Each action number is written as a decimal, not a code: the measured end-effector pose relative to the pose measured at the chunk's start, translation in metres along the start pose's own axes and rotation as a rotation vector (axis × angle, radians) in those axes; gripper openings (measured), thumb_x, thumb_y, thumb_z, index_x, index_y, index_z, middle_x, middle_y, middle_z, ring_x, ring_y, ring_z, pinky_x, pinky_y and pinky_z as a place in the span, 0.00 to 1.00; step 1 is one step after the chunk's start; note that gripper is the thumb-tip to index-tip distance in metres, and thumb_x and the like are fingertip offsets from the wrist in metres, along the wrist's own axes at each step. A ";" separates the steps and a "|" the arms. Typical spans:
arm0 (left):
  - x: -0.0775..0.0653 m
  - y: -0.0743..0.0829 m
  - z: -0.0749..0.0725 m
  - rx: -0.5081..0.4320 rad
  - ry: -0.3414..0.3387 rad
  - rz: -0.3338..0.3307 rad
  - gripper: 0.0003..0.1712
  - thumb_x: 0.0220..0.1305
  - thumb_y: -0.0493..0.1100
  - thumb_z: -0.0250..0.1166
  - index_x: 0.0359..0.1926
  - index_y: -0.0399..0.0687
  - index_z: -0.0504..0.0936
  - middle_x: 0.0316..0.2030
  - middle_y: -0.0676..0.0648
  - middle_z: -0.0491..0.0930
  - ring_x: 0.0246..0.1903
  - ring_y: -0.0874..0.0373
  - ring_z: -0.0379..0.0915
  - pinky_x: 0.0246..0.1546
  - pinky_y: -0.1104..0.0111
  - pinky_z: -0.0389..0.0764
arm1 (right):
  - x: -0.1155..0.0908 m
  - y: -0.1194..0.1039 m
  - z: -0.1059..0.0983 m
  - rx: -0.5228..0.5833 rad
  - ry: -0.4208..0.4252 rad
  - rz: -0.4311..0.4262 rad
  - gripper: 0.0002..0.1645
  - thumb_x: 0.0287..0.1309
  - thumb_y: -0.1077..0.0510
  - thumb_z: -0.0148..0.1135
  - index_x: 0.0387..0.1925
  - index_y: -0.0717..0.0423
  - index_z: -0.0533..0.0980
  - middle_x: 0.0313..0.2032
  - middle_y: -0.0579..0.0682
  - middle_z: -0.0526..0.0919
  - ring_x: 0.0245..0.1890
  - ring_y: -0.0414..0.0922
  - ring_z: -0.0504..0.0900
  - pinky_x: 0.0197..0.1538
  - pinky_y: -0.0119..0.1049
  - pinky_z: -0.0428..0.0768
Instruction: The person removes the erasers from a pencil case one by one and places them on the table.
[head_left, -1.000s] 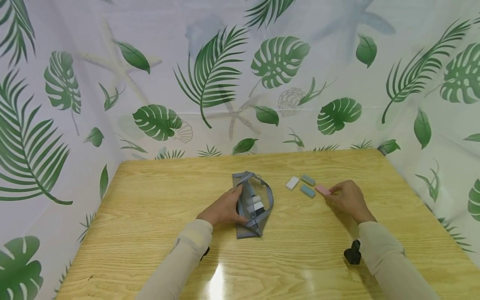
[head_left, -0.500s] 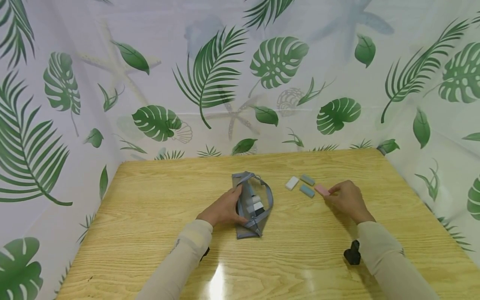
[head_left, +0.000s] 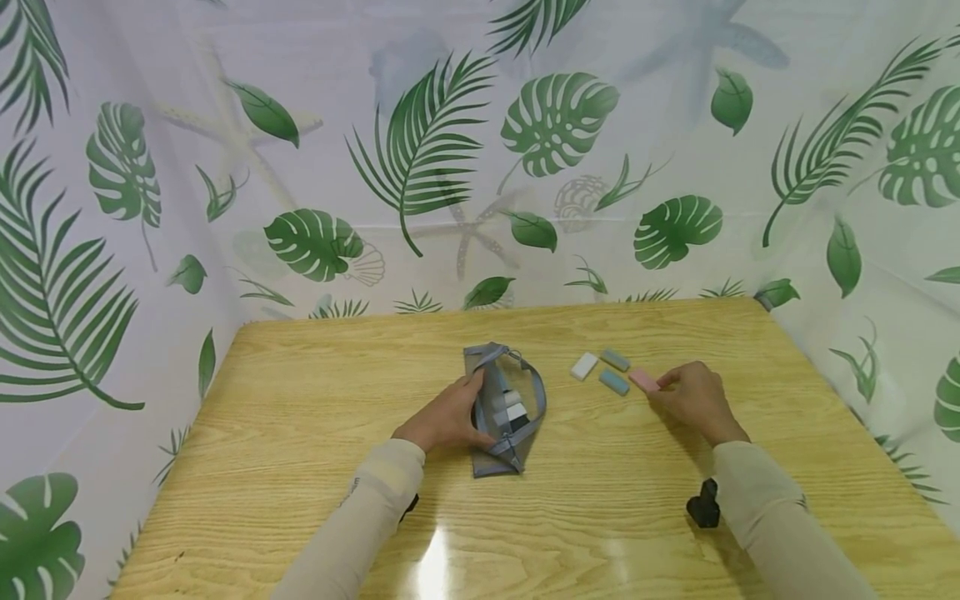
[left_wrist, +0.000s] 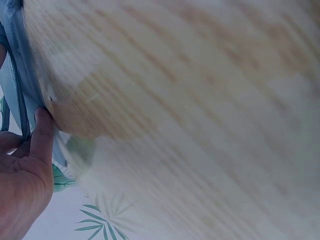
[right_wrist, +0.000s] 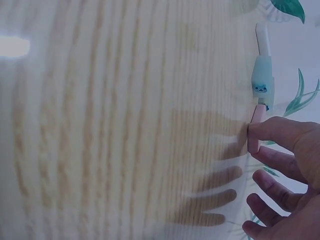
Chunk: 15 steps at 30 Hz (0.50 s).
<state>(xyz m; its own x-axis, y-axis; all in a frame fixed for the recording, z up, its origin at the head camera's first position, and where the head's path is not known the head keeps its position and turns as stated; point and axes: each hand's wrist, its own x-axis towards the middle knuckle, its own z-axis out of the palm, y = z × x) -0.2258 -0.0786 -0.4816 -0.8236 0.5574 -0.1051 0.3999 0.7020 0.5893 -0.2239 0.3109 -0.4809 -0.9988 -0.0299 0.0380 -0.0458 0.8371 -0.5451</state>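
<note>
My left hand (head_left: 447, 414) grips a grey-blue zip pouch (head_left: 487, 462), thumb at its near end and fingers along the far part of its left side. Its mouth gapes to the right, showing white and dark items (head_left: 516, 412) inside. In the left wrist view, fingers pinch the edge of the pouch (left_wrist: 31, 75). To the right, my right hand (head_left: 696, 402) pinches one end of a pink eraser (head_left: 642, 380) between thumb and finger, close to the table. In the right wrist view the pink eraser (right_wrist: 256, 127) stands between the thumb and forefinger, the other fingers spread loosely.
Left of the pink eraser lie a white eraser (head_left: 584, 366) and two blue-green erasers (head_left: 615, 382), one bearing a small animal face in the right wrist view. The wooden table (head_left: 315, 367) ends at a leaf-printed cloth (head_left: 450, 275) behind and on both sides.
</note>
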 end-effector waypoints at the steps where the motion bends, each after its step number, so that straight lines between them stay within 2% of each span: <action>1: 0.000 0.000 0.000 0.001 0.001 0.000 0.66 0.53 0.48 0.81 0.78 0.30 0.46 0.75 0.31 0.55 0.72 0.40 0.58 0.69 0.55 0.66 | 0.000 0.000 0.000 -0.001 -0.002 0.002 0.19 0.58 0.58 0.71 0.42 0.74 0.85 0.43 0.69 0.85 0.23 0.46 0.66 0.24 0.38 0.63; 4: 0.000 0.001 0.000 0.004 0.006 -0.003 0.67 0.53 0.48 0.81 0.78 0.30 0.46 0.74 0.31 0.56 0.71 0.40 0.59 0.69 0.55 0.66 | 0.000 0.001 -0.001 -0.008 -0.007 0.002 0.19 0.58 0.57 0.71 0.42 0.73 0.85 0.43 0.69 0.86 0.24 0.48 0.67 0.26 0.38 0.63; 8: 0.000 0.001 0.000 0.001 0.007 -0.009 0.67 0.52 0.47 0.82 0.78 0.30 0.46 0.74 0.31 0.57 0.71 0.40 0.60 0.69 0.55 0.66 | 0.000 0.001 -0.001 -0.030 -0.009 0.001 0.19 0.58 0.56 0.72 0.41 0.72 0.85 0.45 0.68 0.85 0.33 0.52 0.75 0.31 0.41 0.68; 11: -0.001 0.002 0.000 -0.001 0.001 -0.015 0.66 0.53 0.47 0.81 0.79 0.31 0.46 0.74 0.31 0.56 0.72 0.40 0.59 0.69 0.56 0.65 | 0.001 0.001 -0.001 -0.044 -0.014 0.002 0.19 0.58 0.56 0.72 0.41 0.71 0.86 0.45 0.68 0.85 0.38 0.55 0.77 0.37 0.46 0.71; 15: -0.001 0.002 -0.001 0.002 -0.004 -0.017 0.66 0.53 0.47 0.81 0.79 0.31 0.45 0.75 0.32 0.55 0.72 0.40 0.58 0.70 0.56 0.65 | 0.001 0.000 -0.001 -0.055 -0.018 -0.001 0.19 0.58 0.56 0.72 0.40 0.71 0.86 0.45 0.69 0.85 0.41 0.58 0.79 0.42 0.53 0.74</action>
<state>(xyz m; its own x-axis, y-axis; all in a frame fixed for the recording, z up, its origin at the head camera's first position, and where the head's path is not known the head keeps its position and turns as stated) -0.2244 -0.0777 -0.4794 -0.8285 0.5474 -0.1184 0.3869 0.7123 0.5856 -0.2246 0.3114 -0.4802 -0.9989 -0.0396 0.0232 -0.0459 0.8658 -0.4983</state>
